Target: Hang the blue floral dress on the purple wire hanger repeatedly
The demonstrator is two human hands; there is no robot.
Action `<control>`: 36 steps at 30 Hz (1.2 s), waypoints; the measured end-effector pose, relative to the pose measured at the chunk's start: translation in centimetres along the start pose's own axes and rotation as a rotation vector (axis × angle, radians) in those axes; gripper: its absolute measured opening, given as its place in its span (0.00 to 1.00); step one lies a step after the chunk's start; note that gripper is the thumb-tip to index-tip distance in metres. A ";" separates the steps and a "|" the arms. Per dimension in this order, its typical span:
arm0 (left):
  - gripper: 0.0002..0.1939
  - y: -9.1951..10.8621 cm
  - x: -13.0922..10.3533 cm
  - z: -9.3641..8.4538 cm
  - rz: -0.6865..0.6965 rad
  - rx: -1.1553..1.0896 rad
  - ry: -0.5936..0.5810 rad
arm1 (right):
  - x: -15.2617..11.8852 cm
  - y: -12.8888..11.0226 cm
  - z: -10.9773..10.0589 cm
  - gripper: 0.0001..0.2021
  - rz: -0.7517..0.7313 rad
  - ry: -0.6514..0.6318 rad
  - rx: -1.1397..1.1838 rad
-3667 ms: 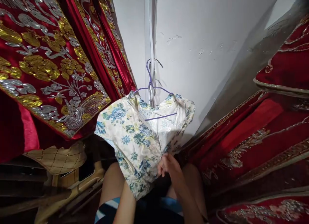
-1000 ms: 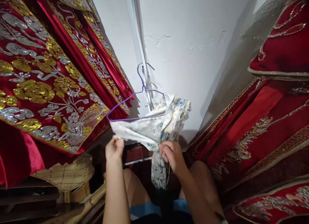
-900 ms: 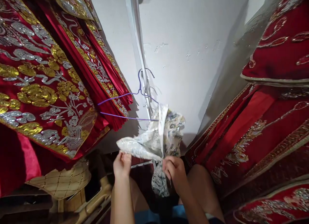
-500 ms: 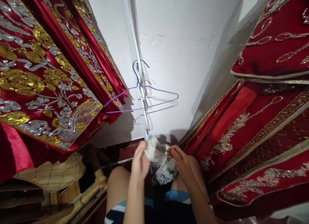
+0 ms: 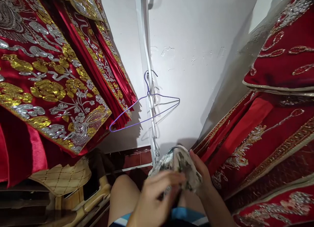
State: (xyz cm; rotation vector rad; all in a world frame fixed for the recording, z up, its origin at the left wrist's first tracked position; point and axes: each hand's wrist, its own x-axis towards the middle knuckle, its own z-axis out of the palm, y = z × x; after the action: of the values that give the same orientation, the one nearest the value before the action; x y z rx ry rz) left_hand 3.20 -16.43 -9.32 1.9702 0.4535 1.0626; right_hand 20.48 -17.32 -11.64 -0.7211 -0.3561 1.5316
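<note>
Low in the middle of the view, above my lap, is a bunched white cloth (image 5: 187, 161) with a dark green leafy pattern. Its folds form an opening that faces me. My right hand (image 5: 203, 173) grips the cloth's right edge, and most of its fingers are hidden behind the fabric. Slightly blurred, my left hand (image 5: 159, 194) is closed with its fingertips at the near side of the cloth. Beyond both hands, a purple wire hanger (image 5: 147, 95) hangs with nothing on it from a white upright strip (image 5: 144, 27) on the wall.
Red garments with gold and silver sequins (image 5: 51, 89) hang at the left, above a wooden chair (image 5: 90, 201) with a cream quilted cushion (image 5: 63, 176). More beaded red garments (image 5: 277, 129) fill the right side. A white wall (image 5: 186, 31) stands ahead, above a red tiled floor (image 5: 137, 158).
The cloth has been raised and spread into an open shape. My left hand has moved nearer and to the right, my right hand outward. The hanger has turned slightly; the view has shifted.
</note>
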 end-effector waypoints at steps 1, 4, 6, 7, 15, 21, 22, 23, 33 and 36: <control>0.13 -0.3 0.2 -1.2 0.008 0.017 0.109 | 0.2 -0.5 0.7 0.21 0.014 -0.050 -0.058; 0.18 -2.1 0.6 -3.8 -0.124 -0.099 0.235 | 0.2 -1.4 3.0 0.21 0.121 -0.358 -0.396; 0.27 -4.0 0.1 -4.3 -0.240 -0.228 0.144 | -0.1 -1.9 4.2 0.21 0.179 -0.574 -0.692; 0.27 -5.1 -0.4 -4.3 -0.270 -0.256 0.098 | -0.2 -2.2 4.7 0.20 0.172 -0.657 -0.828; 0.14 -12.3 -3.3 -9.8 -0.487 0.130 -0.045 | 3.0 -8.9 5.4 0.12 -0.392 -0.522 -1.449; 0.08 -11.4 -2.7 -16.8 -0.551 0.301 0.199 | 6.3 -9.7 5.3 0.26 -0.667 -0.144 -1.279; 0.10 -10.7 -2.4 -17.3 -0.547 0.334 0.213 | 7.3 -9.2 5.1 0.27 -0.720 -0.150 -1.247; 0.11 -10.1 -2.2 -17.7 -0.535 0.365 0.229 | 8.4 -8.8 4.9 0.27 -0.748 -0.174 -1.219; 0.10 -9.6 -2.3 -16.2 -0.517 0.382 0.121 | 15.3 -6.7 3.1 0.13 -0.602 -0.307 -1.320; 0.10 -9.6 -2.4 -16.1 -0.550 0.261 0.193 | 13.2 -7.7 2.3 0.07 -0.660 -0.200 -1.455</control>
State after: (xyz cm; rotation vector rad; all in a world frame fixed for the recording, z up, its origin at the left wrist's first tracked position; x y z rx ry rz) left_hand -10.59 -4.28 -13.50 1.8015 1.2127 0.8644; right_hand 25.56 -3.13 -8.14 -1.3382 -1.7471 0.5039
